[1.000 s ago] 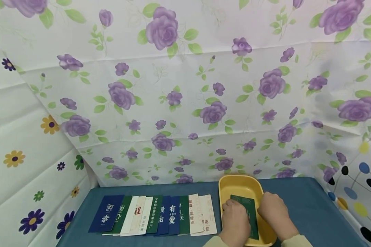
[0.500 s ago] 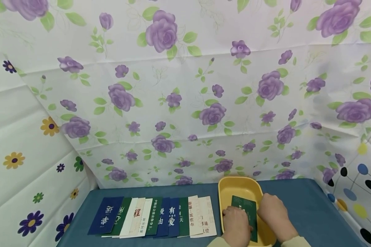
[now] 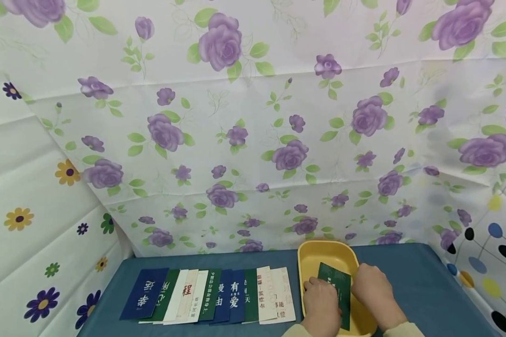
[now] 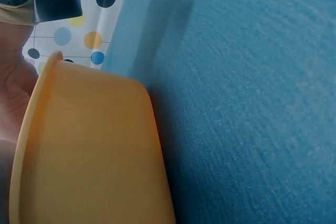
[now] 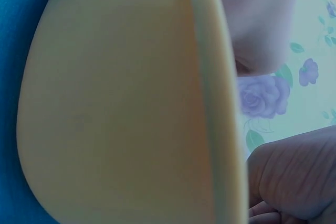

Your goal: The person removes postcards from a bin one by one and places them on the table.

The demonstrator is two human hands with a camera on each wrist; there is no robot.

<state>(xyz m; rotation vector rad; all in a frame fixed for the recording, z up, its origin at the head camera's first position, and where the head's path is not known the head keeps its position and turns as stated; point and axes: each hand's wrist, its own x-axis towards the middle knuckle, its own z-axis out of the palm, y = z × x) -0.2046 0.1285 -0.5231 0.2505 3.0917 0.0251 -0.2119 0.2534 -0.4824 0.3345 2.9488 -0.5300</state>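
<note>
In the head view a yellow plastic tray stands at the right of the table, with a green card printed with light characters lying tilted over its inside. My left hand pinches the card at its left edge, low in the tray; the fingertips are mostly hidden under the hand. On the tray's right rim, my right hand grips with curled fingers, close to the card's right edge. The left wrist view has the tray's outer wall up close. Part of a hand shows past the rim in the right wrist view.
Left of the tray, a row of overlapping cards lies on the blue table: a dark blue card at the far left, several green, white and blue ones, and a cream card nearest the tray. A flowered cloth hangs behind.
The green card has turned slightly within the tray, its top edge slanting more to the right. My left hand has shifted a little with it; the right hand has stayed at the rim.
</note>
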